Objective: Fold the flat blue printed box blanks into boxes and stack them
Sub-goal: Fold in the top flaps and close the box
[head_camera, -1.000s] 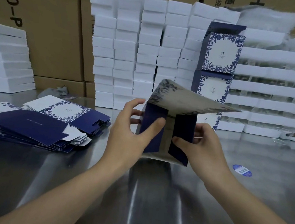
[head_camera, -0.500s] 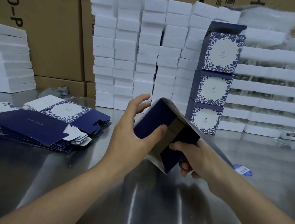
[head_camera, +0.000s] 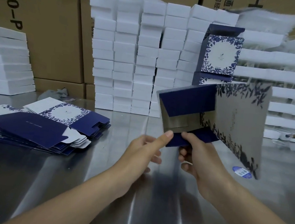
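A half-folded blue printed box (head_camera: pixel 233 121) is held above the steel table (head_camera: pixel 79 187), its open bottom flaps turned toward me. My left hand (head_camera: pixel 144 152) pinches the near edge of the bottom with thumb on top. My right hand (head_camera: pixel 196 156) grips the dark blue lower flap beside it. A pile of flat blue box blanks (head_camera: pixel 36 128) lies fanned out on the table at the left. A stack of folded boxes (head_camera: pixel 221 55) stands at the back, its lower part hidden behind the held box.
White foam blocks (head_camera: pixel 136 59) are stacked in columns along the back, with more white foam (head_camera: pixel 5 62) at the far left and right. Brown cartons (head_camera: pixel 48 26) stand behind them. A round blue sticker (head_camera: pixel 242 172) lies on the table under the box.
The box swung up and to the right, turning so its bottom faces me. Both hands shifted down to its near lower edge, the left thumb leaving the inner flap.
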